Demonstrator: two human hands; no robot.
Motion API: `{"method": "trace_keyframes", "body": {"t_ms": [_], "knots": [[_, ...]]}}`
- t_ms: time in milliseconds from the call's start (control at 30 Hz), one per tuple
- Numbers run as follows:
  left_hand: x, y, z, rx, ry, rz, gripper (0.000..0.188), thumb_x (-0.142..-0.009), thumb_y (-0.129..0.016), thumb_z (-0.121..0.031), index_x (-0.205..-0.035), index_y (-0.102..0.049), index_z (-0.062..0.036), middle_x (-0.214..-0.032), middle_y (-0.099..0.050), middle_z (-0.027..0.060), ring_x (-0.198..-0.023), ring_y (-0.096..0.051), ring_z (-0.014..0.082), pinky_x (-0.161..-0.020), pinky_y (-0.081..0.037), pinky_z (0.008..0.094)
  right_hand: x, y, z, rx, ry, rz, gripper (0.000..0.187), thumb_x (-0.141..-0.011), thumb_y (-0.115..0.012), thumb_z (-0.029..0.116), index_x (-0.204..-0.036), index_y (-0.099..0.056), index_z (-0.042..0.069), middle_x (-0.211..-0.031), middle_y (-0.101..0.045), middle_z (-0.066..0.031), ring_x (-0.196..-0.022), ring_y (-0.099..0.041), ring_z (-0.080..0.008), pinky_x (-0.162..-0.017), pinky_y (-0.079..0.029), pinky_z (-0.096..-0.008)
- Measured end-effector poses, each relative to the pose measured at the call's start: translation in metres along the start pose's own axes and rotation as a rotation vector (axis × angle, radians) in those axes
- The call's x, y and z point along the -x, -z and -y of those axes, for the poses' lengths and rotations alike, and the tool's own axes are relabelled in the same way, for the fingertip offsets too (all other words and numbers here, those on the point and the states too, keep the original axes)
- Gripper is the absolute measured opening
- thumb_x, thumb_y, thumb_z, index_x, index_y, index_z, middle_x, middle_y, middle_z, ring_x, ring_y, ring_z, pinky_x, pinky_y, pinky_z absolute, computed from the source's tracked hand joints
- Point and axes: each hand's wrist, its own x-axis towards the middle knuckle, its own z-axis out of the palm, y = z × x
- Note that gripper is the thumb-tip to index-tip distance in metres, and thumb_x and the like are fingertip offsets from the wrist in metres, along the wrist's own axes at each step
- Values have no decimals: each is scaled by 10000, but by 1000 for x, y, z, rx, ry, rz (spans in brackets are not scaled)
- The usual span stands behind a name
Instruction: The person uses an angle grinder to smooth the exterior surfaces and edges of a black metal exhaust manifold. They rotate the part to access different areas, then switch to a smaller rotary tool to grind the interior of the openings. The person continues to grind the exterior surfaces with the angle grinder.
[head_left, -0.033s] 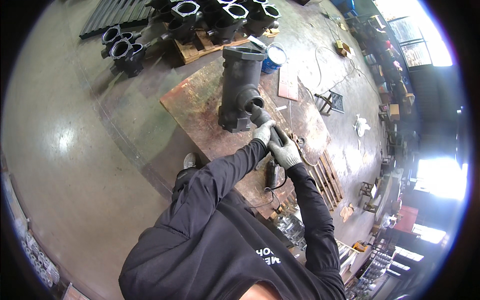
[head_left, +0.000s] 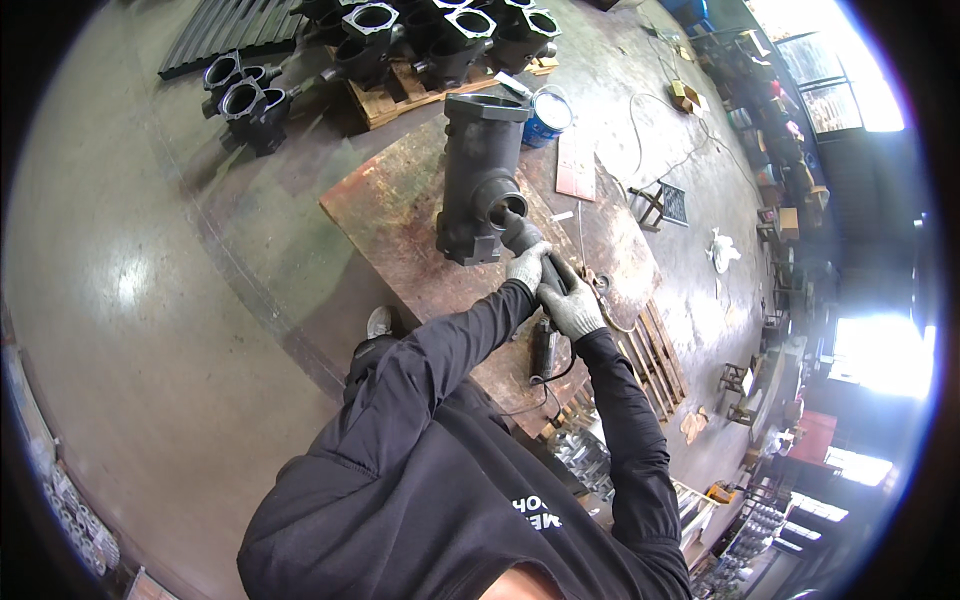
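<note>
A tall black cast-metal housing stands upright on a rusty steel table. Both my hands wear grey gloves and grip a black hand-held power tool. My left hand holds it near the front. My right hand holds the rear of its body. The tool's tip sits inside the round side opening of the housing. A second dark power tool lies on the table beside my right forearm, its cable trailing off the edge.
Several black castings sit on a wooden pallet beyond the table, and more stand on the floor. A blue paint can stands at the table's far corner. A slatted pallet and a small stool are to the right.
</note>
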Motion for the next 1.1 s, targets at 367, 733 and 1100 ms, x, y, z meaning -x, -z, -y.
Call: {"method": "trace_keyframes", "body": {"t_ms": [367, 733, 1100], "knots": [[12, -3, 2, -15, 73, 58, 625, -794, -769, -291, -1232, -522, 81, -1090, -652, 230, -944, -683, 345, -838, -565, 447, 19, 11, 19, -18, -47, 15, 714, -840, -705, 242, -1484, -471, 39, -1359, -623, -202, -1218, -624, -233, -1030, -471, -338], [-117, 14, -12, -85, 352, 219, 585, -828, -718, -379, -1169, -589, 78, -1113, -654, 251, -967, -664, 347, -892, -532, 447, -46, -14, 26, -25, -68, -23, 683, -844, -673, 213, -1497, -492, 130, -724, -638, -48, -508, -553, -112, -451, -433, -274], [-73, 10, -34, -26, 196, 194, 532, -854, -694, -405, -1130, -605, 41, -1044, -664, 230, -928, -656, 360, -885, -524, 467, -55, -26, 14, 89, -71, -66, 731, -799, -702, 343, -1453, -520, 71, -1232, -679, -249, -1126, -688, -310, -969, -518, -362]]}}
